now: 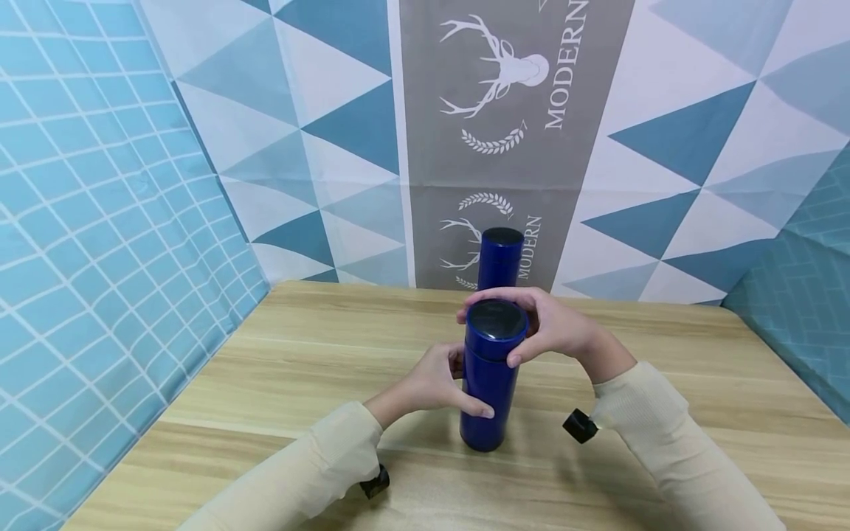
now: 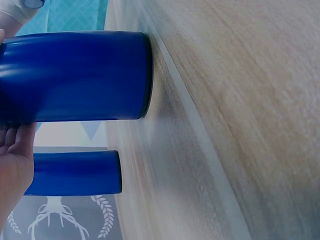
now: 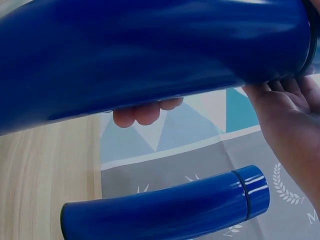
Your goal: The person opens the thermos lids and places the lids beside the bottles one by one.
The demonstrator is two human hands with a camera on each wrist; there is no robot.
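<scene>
A tall dark-blue thermos bottle [image 1: 488, 398] stands nearly upright in front of me between both hands. My left hand [image 1: 434, 380] grips its body from the left, thumb across the front. My right hand [image 1: 547, 324] holds the top around the lid [image 1: 496, 324], thumb on the near side and fingers behind. A thin seam shows below the lid, which has a glossy black top. In the left wrist view the bottle's dark base rim [image 2: 147, 75] is right at the wooden surface. Several fingertips [image 3: 145, 114] show beneath the bottle in the right wrist view.
A second blue thermos bottle [image 1: 501, 258] stands behind the held one, near the back edge of the wooden table [image 1: 319, 324]. Behind the table hangs a patterned cloth [image 1: 358, 147] with triangles and deer heads. Blue tiled cloth [image 1: 99, 221] covers the left side, teal cloth the right.
</scene>
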